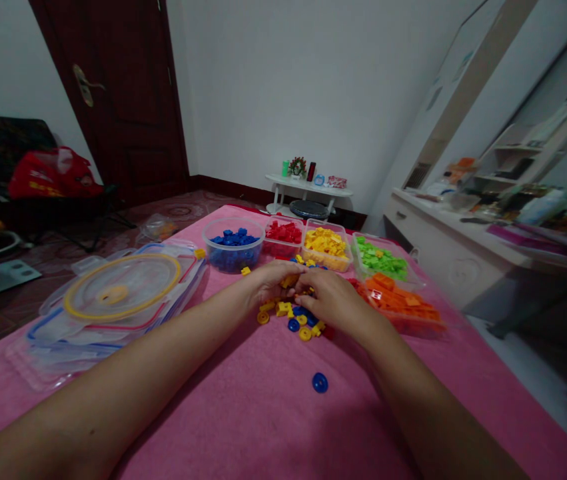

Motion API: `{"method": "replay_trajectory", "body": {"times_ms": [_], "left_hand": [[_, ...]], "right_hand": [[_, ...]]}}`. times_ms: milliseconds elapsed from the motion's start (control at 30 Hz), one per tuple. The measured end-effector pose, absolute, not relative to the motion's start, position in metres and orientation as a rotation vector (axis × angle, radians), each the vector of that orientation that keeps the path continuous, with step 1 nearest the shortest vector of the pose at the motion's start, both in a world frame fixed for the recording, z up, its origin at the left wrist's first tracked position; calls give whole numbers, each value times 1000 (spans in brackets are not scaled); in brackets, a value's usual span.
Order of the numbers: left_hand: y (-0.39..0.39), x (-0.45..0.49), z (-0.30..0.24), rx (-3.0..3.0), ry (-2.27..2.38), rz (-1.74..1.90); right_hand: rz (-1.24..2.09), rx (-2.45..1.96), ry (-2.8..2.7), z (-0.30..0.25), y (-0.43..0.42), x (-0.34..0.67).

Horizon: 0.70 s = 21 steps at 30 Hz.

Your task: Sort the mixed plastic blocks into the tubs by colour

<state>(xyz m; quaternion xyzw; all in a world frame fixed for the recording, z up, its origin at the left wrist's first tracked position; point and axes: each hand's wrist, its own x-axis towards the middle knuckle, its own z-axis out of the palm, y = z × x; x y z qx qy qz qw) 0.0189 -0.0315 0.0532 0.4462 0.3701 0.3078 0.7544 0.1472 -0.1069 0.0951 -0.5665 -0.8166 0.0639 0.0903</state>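
My left hand (pixel 274 279) is curled at the far side of a small pile of toy building pieces, with yellow toy bricks (pixel 290 280) showing in its fingers. Close against it, my right hand (pixel 330 293) bends over the pile, its fingers closed and their tips partly hidden. Below the hands lie yellow bricks (pixel 284 309), a yellow wheel (pixel 305 333) and a blue wheel (pixel 294 325). Another blue wheel (pixel 320 382) lies apart, nearer to me on the pink cloth (pixel 243 400).
Behind the hands stand a round tub of blue bricks (pixel 233 248) and boxes of red bricks (pixel 284 232), yellow bricks (pixel 326 243) and green bricks (pixel 380 259). An orange brick box (pixel 413 323) is at the right. Stacked lids (pixel 123 290) lie left of my left forearm.
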Motion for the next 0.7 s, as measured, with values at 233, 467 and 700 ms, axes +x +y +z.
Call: {"method": "replay_trajectory", "body": {"times_ms": [233, 467, 700], "left_hand": [[-33, 18, 54, 994, 806, 661], [-31, 17, 50, 1030, 766, 659], [-30, 17, 47, 1061, 748, 659]], "right_hand": [[194, -1674, -2453, 92, -106, 147], [201, -1680, -2474, 92, -107, 145], [209, -1707, -2484, 95, -109, 145]]}}
